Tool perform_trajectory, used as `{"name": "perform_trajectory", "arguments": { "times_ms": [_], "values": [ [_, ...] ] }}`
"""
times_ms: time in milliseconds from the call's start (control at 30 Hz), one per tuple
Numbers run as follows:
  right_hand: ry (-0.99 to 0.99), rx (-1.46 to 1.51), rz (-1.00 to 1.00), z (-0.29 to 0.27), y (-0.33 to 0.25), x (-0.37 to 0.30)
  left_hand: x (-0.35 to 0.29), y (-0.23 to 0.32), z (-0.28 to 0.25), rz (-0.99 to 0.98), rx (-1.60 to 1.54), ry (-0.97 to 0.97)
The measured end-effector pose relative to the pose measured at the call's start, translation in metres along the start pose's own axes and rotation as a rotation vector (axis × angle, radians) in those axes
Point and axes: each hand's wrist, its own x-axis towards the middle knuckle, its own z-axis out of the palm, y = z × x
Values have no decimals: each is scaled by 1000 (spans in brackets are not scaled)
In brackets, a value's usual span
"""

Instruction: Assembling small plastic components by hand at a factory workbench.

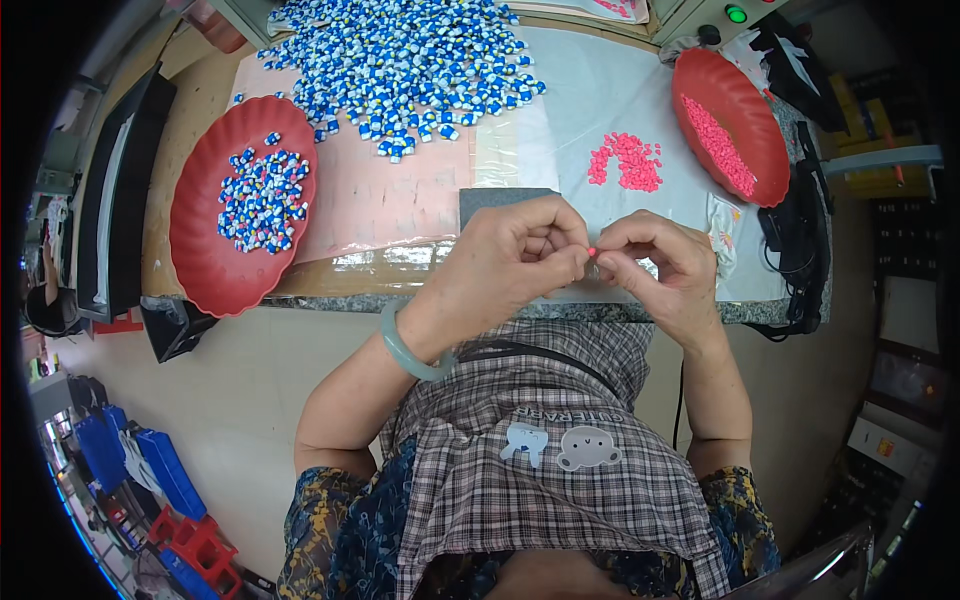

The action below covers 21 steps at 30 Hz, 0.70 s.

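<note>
Above the table's near edge, my two hands meet fingertip to fingertip. A tiny bright pink piece (592,252) shows between them, at the fingertips of my right hand (668,270), which is closed in a pinch. My left hand (505,250) is pinched too; its fingers hide whatever they hold. Beyond my right hand lies a loose pile of small pink pieces (640,165) on a whitish sheet. A large heap of small blue-and-white pieces (400,65) spreads over the far side. Just past my left hand is a dark grey block (490,203).
A red scalloped tray (200,230) at the left holds blue-and-white pieces with some coloured spots. Another red tray (762,135) at the far right contains pink pieces. A crumpled white wrapper (722,230) lies by my right hand. Dark cables (795,250) hang at the right edge.
</note>
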Motion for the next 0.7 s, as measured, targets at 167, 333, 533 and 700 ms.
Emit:
{"name": "perform_trajectory", "arguments": {
  "times_ms": [167, 333, 533, 700],
  "values": [
    [45, -99, -117, 7, -2, -3, -1, 6, -3, -175, -134, -76],
    [47, -209, -213, 8, 0, -2, -2, 7, -5, -212, -214, -97],
    [163, -320, -422, 14, 3, 3, -3, 8, -6, -252, -215, -112],
    [63, -99, -183, 5, 7, -2, -6, 6, -10, -217, -244, -115]
  ]
}}
